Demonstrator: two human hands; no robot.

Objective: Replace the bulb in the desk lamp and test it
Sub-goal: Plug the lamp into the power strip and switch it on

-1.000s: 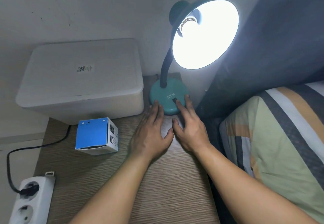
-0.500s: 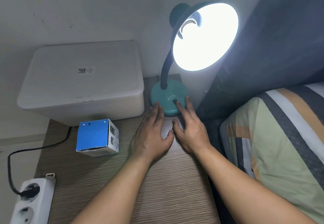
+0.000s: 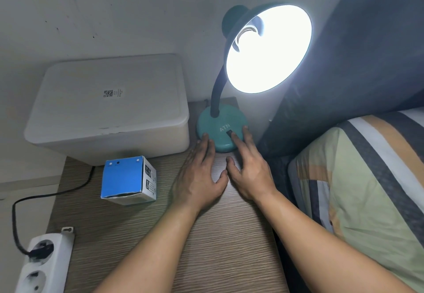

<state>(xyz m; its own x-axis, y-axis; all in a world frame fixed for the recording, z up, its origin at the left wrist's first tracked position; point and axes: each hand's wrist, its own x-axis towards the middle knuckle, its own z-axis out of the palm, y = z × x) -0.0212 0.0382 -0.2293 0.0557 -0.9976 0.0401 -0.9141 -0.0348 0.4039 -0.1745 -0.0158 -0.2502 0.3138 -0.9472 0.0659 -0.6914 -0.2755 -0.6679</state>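
A teal desk lamp stands at the back of the wooden table, its round base marked ATN. The shade glows bright white, and the lit bulb is screwed into its socket. My right hand lies flat with the index fingertip on the black switch of the base. My left hand rests palm down on the table, its fingertips touching the left edge of the base. Both hands hold nothing. A blue and white bulb box sits left of my hands.
A white lidded plastic bin fills the back left of the table. A white power strip with a black plug and cable lies at the front left corner. A striped pillow and dark headboard border the table's right side.
Hands and lamp stay as they were, the light still on. Only the view has shifted slightly.
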